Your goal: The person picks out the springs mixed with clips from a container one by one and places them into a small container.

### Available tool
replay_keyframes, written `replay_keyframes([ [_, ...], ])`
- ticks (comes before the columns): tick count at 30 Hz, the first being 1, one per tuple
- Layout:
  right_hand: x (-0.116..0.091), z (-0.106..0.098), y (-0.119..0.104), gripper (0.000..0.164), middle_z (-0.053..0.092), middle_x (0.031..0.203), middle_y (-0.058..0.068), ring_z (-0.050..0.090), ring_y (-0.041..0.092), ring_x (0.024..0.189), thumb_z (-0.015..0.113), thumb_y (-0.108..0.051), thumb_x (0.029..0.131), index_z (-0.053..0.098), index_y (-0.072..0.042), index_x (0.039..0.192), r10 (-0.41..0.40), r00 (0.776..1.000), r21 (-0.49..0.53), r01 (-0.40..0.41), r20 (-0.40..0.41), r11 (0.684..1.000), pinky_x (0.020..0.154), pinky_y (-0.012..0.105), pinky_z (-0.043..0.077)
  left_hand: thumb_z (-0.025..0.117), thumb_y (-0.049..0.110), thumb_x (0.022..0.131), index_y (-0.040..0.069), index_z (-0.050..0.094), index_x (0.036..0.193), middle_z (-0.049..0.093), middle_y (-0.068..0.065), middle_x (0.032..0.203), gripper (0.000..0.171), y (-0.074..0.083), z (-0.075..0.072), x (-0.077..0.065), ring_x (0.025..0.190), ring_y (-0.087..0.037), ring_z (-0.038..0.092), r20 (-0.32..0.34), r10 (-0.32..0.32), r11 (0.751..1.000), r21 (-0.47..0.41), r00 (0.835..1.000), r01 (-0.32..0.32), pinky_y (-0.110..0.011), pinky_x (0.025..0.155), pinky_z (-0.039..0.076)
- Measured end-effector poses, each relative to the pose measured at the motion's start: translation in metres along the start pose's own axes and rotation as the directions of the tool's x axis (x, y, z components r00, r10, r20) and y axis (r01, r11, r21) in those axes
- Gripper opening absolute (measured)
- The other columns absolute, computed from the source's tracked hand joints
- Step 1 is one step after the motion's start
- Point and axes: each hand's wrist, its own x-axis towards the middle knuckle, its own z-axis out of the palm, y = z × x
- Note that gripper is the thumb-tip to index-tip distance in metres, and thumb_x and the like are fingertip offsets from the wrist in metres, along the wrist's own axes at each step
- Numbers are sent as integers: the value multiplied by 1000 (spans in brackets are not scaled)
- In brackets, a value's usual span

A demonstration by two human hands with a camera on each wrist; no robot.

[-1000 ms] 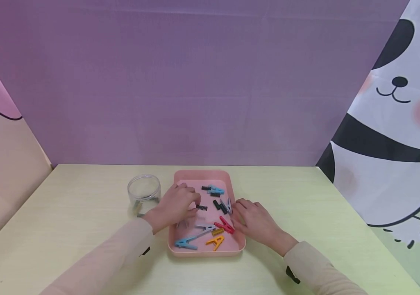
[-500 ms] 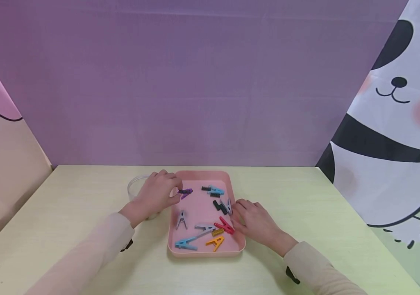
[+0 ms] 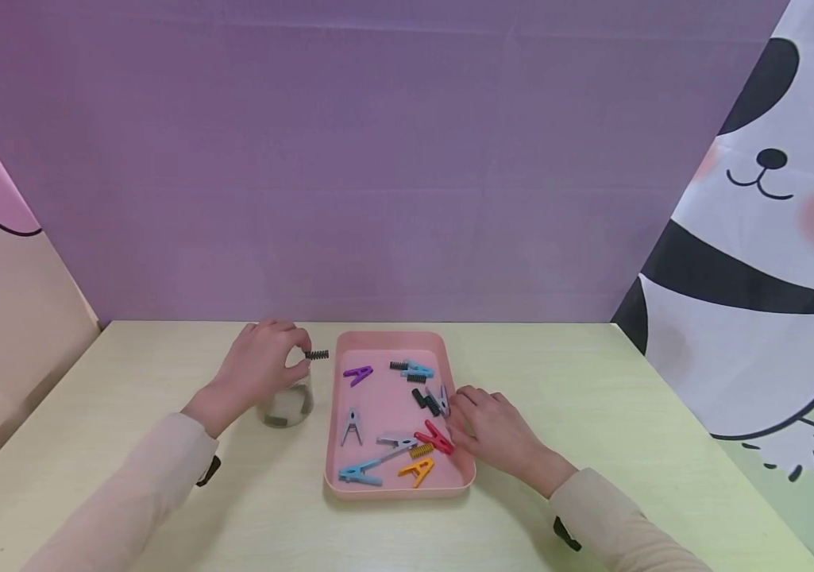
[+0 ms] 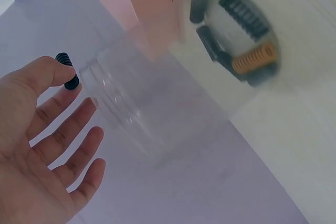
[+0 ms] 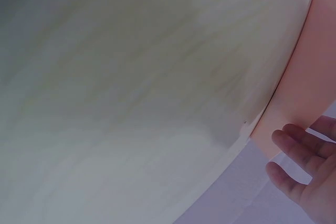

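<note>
Between thumb and forefinger, my left hand pinches a black coil spring just above the mouth of a clear jar. In the left wrist view that spring is close to the jar's rim; several dark springs and an orange spring lie at the jar's bottom. My right hand rests against the right side of the pink tray with relaxed fingers. In the right wrist view those fingers lie by the tray's outer wall.
Inside the tray lie a purple clip, a red clip, a yellow clip, several blue and grey clips, several black springs and a yellow spring. A purple backdrop stands behind the table.
My left hand has lifted the black spring from inside the tray and carried it left over the jar, uncovering the purple clip and a grey clip. My right hand has stayed put.
</note>
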Motion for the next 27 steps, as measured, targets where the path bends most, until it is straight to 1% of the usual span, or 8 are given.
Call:
replay_keyframes([
  [7,0,0,0,41,59,110,6,56,20,100,65,-34,81,59,-8,112,-2,1000,-3,2,-5,1000,83,40,49,64,18,76,13,67,89,65,-2,91,14,-15,-7,-8,102,-29,55,3,-44,998,40,999,44,-45,79,42],
  [10,0,1,0,41,59,110,6,56,19,99,66,-34,80,59,-8,112,-4,1000,1,4,-9,1000,83,40,48,64,17,76,13,67,87,65,-2,89,12,-21,-6,-11,97,-29,56,-1,-51,997,55,999,51,-46,78,42],
  [16,-1,1,1,40,59,110,5,56,19,99,66,-33,80,59,-8,111,-8,1000,4,8,-16,1000,83,39,48,64,15,75,13,66,83,66,-2,86,8,-27,-2,-16,85,-27,55,11,-65,996,56,998,64,-44,73,43],
  [20,-1,1,1,40,59,110,5,56,19,99,66,-33,80,59,-8,110,-5,1000,1,5,-15,1000,83,39,49,64,15,75,13,66,83,65,-1,85,8,-29,1,-17,83,-26,55,13,-73,996,52,997,73,-43,71,43],
  [27,-1,1,1,40,59,110,6,56,20,100,66,-33,80,59,-8,111,-4,1000,0,4,-14,1000,83,39,49,63,14,75,12,66,82,65,0,83,8,-34,4,-16,82,-26,55,9,-68,996,54,998,68,-42,69,43],
])
